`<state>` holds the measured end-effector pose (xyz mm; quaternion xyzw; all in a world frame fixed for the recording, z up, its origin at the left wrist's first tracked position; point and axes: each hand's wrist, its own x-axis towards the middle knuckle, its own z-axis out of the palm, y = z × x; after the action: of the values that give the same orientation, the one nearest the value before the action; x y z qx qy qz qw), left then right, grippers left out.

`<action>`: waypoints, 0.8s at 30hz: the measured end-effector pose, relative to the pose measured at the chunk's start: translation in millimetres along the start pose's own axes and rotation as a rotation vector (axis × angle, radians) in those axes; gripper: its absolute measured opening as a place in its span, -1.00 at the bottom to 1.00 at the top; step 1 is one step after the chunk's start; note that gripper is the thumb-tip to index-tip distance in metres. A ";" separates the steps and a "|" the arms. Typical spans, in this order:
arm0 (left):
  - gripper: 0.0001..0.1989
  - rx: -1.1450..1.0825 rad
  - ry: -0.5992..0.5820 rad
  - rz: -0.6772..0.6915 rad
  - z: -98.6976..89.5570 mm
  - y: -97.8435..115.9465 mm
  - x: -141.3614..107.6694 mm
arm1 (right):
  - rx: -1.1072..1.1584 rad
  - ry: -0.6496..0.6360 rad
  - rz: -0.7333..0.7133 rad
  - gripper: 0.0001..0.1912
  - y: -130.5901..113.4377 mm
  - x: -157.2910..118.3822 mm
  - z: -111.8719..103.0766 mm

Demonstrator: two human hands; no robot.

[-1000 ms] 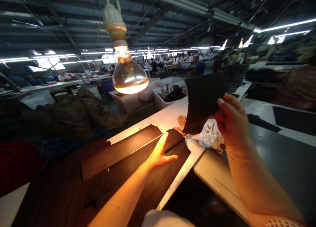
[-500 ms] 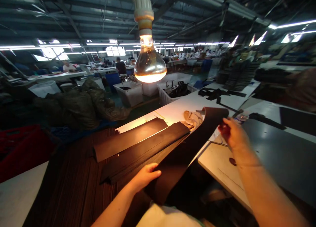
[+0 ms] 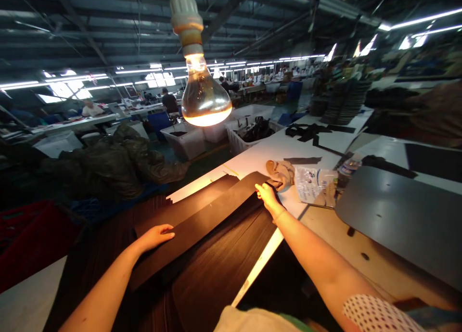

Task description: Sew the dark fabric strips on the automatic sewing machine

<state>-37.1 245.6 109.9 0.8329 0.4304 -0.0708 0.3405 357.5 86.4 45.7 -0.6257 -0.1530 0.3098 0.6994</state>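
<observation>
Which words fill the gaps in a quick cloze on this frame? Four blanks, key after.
1. Of the brown strip's near and far ends, the right hand holds the ____ one; the left hand is closer to the other.
2. The hanging bulb is switched ____.
3. In the picture, the bottle is to the ____ of the printed bag.
4. The crate at the left edge is coloured ____.

Missing words: far; on; right; red.

Your right sleeve (image 3: 373,313) is pale with dark dots; your cream garment (image 3: 249,321) seemingly has green trim (image 3: 295,322).
</observation>
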 end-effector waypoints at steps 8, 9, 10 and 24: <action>-0.44 0.393 0.133 0.236 100.1 66.3 65.7 | -0.122 -0.044 0.145 -0.85 46.1 2.2 -23.4; -0.44 0.412 0.141 0.273 110.2 86.0 74.1 | -0.123 -0.041 0.147 -0.82 47.5 -1.4 -29.3; -0.43 0.433 0.153 0.304 119.4 105.1 82.3 | -0.127 -0.037 0.151 -0.79 49.0 -6.2 -35.8; -0.31 0.764 0.250 0.373 178.5 161.8 179.2 | -0.220 -0.062 0.312 -0.64 131.1 -146.7 -186.9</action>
<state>229.0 188.9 -17.2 0.9646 0.2535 -0.0610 -0.0396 326.7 -147.9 -87.8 -0.7045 -0.1087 0.4149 0.5655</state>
